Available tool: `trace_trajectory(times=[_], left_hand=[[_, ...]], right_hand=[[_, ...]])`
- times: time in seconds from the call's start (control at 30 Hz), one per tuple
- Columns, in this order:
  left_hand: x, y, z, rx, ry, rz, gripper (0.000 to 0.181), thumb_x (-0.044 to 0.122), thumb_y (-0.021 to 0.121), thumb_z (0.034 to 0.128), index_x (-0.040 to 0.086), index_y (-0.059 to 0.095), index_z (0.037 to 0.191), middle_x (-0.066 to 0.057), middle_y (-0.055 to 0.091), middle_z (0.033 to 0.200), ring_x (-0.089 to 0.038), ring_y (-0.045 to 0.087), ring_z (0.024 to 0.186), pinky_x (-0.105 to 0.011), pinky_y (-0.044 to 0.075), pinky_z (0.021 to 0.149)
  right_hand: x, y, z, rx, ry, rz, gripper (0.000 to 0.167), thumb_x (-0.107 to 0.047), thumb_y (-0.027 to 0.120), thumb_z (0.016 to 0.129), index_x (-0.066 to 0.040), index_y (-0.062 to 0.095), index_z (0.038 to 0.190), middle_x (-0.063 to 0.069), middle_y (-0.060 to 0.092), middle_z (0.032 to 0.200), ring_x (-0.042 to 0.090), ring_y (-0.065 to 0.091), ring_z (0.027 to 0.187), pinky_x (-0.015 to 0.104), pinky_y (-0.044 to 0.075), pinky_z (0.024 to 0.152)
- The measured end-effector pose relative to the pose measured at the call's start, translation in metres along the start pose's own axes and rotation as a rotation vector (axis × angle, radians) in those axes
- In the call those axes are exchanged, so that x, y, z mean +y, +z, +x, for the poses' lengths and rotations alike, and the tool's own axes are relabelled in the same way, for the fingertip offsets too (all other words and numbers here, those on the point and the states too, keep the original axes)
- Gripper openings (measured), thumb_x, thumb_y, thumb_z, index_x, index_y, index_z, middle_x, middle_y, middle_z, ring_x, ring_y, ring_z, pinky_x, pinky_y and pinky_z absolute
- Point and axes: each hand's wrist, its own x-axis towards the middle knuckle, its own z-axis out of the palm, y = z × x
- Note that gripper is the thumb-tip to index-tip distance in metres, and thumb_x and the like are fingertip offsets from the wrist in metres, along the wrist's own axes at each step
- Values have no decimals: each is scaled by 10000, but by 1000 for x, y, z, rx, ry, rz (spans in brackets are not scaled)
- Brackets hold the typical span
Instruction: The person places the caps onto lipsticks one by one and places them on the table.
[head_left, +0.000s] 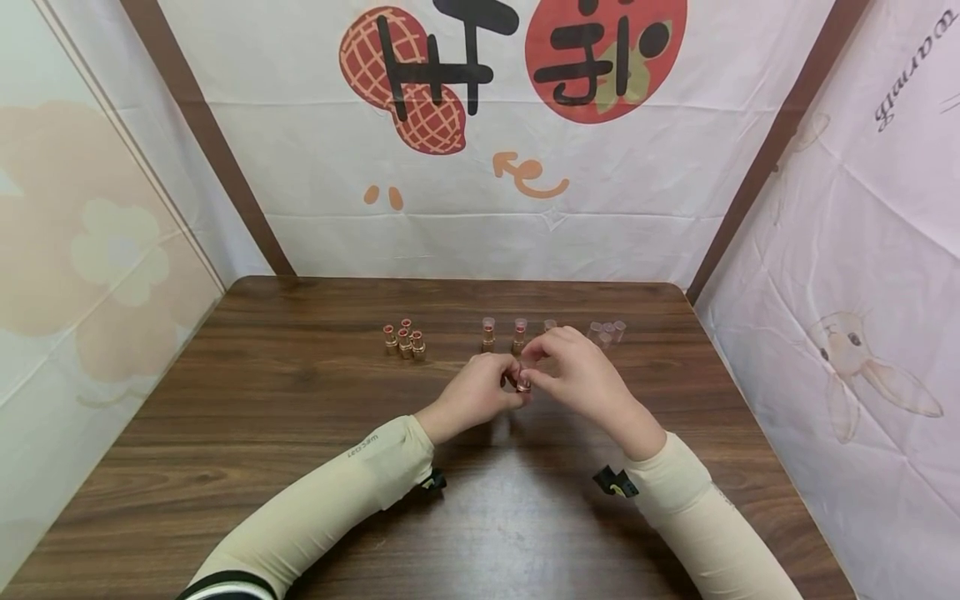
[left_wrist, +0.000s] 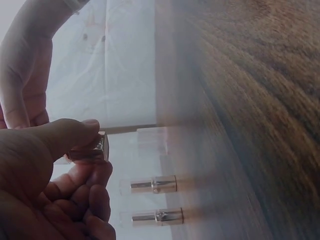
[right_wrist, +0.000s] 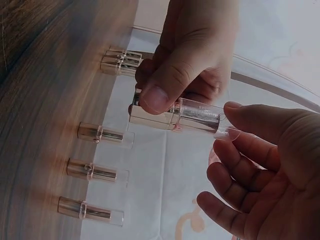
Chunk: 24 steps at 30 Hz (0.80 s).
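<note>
Held above the table by my left hand (head_left: 480, 387) is a lipstick tube (right_wrist: 152, 117) with a shiny gold base, gripped between thumb and curled fingers. A clear cap (right_wrist: 202, 117) sits over the tube's upper part. My right hand (head_left: 581, 375) pinches the end of that cap between thumb and fingertip, as the right wrist view shows. Its other fingers (right_wrist: 227, 217) are loosely bent. In the left wrist view, the left thumb presses the gold base (left_wrist: 92, 150), while the right hand (left_wrist: 25, 75) appears behind it, partly cut off.
Beyond the hands, capped lipsticks (head_left: 488, 335) stand upright in a row, one partly hidden by the right hand. Several gold lipstick tubes (head_left: 405, 342) without clear caps cluster to the left. Several loose clear caps (head_left: 606, 333) stand at the right. Everything rests on a brown wooden table (head_left: 225, 417).
</note>
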Motion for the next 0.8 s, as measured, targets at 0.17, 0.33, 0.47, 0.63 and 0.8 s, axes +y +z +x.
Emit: trace_trajectory(times=[0.17, 0.33, 0.47, 0.63, 0.8], left_hand=[[0, -1, 0, 6, 11, 4, 190, 250, 851, 823, 227, 663, 841, 116, 685, 796, -45, 590, 679, -248, 484, 625], [0, -2, 1, 24, 32, 27, 183, 233, 851, 811, 227, 668, 826, 115, 685, 778, -78, 618, 709, -287, 505, 692], [2, -1, 3, 49, 56, 32, 178, 237, 849, 813, 232, 671, 815, 138, 667, 758, -124, 640, 726, -311, 493, 727], [6, 2, 5, 62, 39, -12, 176, 262, 844, 823, 221, 673, 812, 121, 645, 722, -63, 565, 620, -240, 461, 568], [9, 2, 8, 65, 35, -38, 178, 259, 850, 814, 210, 679, 815, 81, 662, 728, -56, 543, 619, -236, 448, 561]], right_hand=[[0, 2, -1, -5, 18, 2, 188, -235, 844, 864, -185, 724, 1001, -84, 690, 982, 113, 596, 1001, 340, 513, 862], [0, 3, -1, -19, 28, 10, 201, -230, 841, 867, -175, 720, 1017, -74, 683, 982, 122, 607, 1000, 347, 519, 868], [2, 3, -1, -20, 35, 29, 207, -226, 837, 873, -176, 720, 1037, -69, 680, 997, 121, 611, 1000, 343, 520, 876], [5, 2, 0, -17, 38, 97, 227, -209, 836, 874, -164, 723, 1066, -48, 681, 1012, 133, 625, 996, 362, 526, 900], [7, -1, 1, -33, 46, 95, 224, -229, 825, 887, -167, 722, 1076, -55, 676, 1018, 130, 617, 1002, 356, 518, 905]])
